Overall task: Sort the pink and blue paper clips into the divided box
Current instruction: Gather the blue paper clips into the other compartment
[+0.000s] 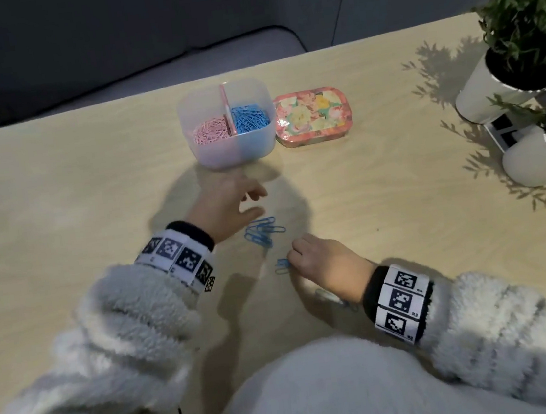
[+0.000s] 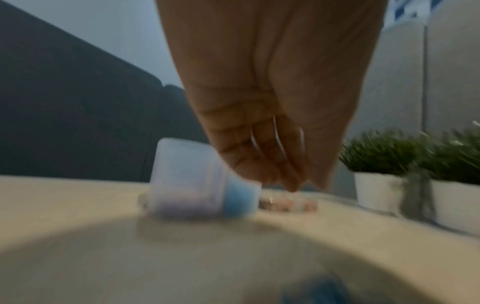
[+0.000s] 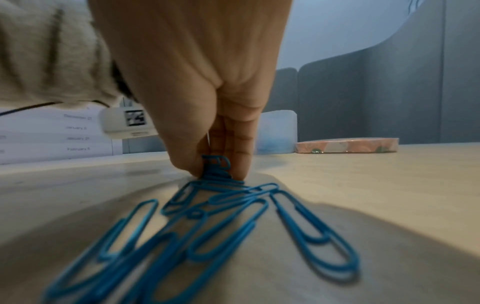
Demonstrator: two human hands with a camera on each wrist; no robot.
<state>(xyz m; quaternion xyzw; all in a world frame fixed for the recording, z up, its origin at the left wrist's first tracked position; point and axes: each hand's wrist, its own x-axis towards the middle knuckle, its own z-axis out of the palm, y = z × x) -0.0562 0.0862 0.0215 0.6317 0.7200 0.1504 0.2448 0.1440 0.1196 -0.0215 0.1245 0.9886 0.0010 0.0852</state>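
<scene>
Left hand (image 1: 226, 205) loosely spread; right hand (image 1: 326, 262) low, fingers (image 3: 241, 160) pinched.

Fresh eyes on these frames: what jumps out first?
Loose blue paper clips on the wooden table, between both hands; the right hand pinches a few nearby. Behind them, the divided box holds pink clips left, blue right, with a floral tin beside it. The left hand hovers, holding nothing.

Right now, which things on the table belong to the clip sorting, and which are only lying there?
For the job:
- divided box
- loose blue clips
- blue clip that the right hand pinches

Lying about:
- floral tin
- potted plants
</scene>
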